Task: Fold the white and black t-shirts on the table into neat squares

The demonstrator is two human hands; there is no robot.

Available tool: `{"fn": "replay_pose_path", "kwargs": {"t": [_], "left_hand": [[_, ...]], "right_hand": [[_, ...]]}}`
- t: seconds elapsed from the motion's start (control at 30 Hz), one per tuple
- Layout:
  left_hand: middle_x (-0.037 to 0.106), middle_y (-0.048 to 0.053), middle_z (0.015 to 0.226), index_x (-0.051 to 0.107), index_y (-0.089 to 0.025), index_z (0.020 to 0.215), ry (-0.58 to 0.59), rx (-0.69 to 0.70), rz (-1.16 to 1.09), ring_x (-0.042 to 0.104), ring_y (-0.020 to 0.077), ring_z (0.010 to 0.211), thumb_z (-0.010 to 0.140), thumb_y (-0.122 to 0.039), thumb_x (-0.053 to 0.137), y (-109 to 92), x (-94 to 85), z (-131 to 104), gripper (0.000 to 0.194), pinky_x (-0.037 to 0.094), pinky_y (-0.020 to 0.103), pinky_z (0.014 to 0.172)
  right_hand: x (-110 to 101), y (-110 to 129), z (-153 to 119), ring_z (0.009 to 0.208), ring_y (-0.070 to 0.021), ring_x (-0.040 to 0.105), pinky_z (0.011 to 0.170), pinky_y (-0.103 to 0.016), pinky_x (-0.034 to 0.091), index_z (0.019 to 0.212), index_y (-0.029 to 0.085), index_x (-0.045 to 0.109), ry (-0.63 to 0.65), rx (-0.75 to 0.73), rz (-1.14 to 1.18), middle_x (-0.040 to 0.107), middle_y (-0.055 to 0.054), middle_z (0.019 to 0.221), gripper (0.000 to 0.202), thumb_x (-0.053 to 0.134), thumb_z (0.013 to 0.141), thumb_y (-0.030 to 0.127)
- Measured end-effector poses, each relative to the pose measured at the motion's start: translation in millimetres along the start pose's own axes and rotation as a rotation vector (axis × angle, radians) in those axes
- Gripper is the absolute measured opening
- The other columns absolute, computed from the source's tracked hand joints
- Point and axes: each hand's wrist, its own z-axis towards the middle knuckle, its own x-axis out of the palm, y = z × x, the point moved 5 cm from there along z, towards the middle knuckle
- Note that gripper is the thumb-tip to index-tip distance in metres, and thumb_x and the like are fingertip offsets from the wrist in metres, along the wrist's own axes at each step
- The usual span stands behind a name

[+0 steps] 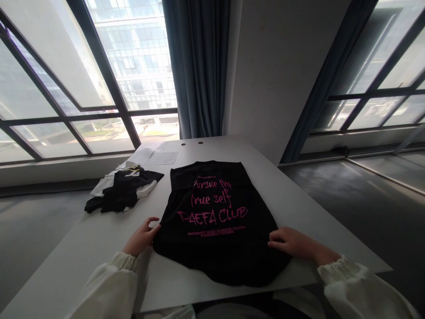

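A black garment point(215, 257), a shirt by its look, lies spread on the white table in front of me. Pink lettering covers its middle, with "PAEFA CLUB" in the largest letters. My left hand point(142, 236) is at the garment's lower left edge, its thumb and forefinger apart and the thumb tip touching the cloth; the other fingers are partly hidden. Over at the lower right edge, my right hand point(292, 241) has its fingers curled in and pressed together on the cloth.
Crumpled black and white clothing point(121, 190) lies on the table point(295, 212) at the left. Behind it are sheets of paper point(162, 158). Two round holes pierce the table's far end. A blue curtain point(199, 66), a pillar point(265, 66) and windows stand beyond.
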Motion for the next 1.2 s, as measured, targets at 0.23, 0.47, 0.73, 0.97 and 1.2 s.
{"fn": "replay_pose_path", "kwargs": {"t": [0.23,0.47,0.73,0.97,1.2], "left_hand": [[0.077,0.009,0.103,0.068,-0.023,0.123,-0.106,0.155,0.586,0.074,0.028,0.097,0.09,-0.051,0.06,-13,-7.6,73,0.045,0.053,0.036,0.087],[0.069,0.016,0.135,0.054,-0.026,0.156,-0.03,0.147,0.878,0.063,0.0342,0.129,0.098,-0.055,0.053,-72,37.1,177,0.065,0.045,0.043,0.109],[0.05,0.022,0.159,0.057,-0.028,0.155,-0.183,0.05,0.907,0.042,0.0477,0.149,0.096,-0.06,0.059,-90,64.6,248,0.067,0.033,0.062,0.117],[0.048,0.019,0.162,0.054,-0.029,0.157,-0.183,0.039,0.861,0.047,0.0428,0.146,0.103,-0.059,0.047,-90,60.6,279,0.063,0.038,0.059,0.115],[0.048,0.016,0.165,0.057,-0.027,0.155,-0.245,0.033,0.866,0.043,0.0403,0.152,0.103,-0.052,0.047,-93,48.3,305,0.058,0.036,0.058,0.121]], "right_hand": [[-44,-10,15,0.086,-0.027,0.073,0.077,-0.035,0.053,0.097,0.025,0.082,0.262,0.125,0.072,0.08,-0.007,0.093,0.032,0.064,0.088,0.049],[-90,-19,145,0.117,-0.0317,0.069,0.109,-0.041,0.05,0.117,0.023,0.08,-0.094,-0.082,-0.098,0.075,-0.012,0.125,0.04,0.061,0.094,0.05],[-76,-81,256,0.159,-0.0376,0.03,0.127,-0.059,0.027,0.167,0.029,0.04,-0.252,0.377,-0.286,0.032,-0.014,0.175,0.065,0.042,0.108,0.058],[-66,-117,269,0.163,-0.0414,0.02,0.129,-0.064,0.018,0.169,0.037,0.035,-0.284,0.421,-0.249,0.02,-0.009,0.18,0.068,0.031,0.108,0.066],[-81,-142,279,0.161,-0.0304,0.03,0.13,-0.057,0.027,0.164,0.03,0.046,-0.327,0.295,-0.194,0.039,-0.005,0.173,0.06,0.021,0.113,0.048]]}}
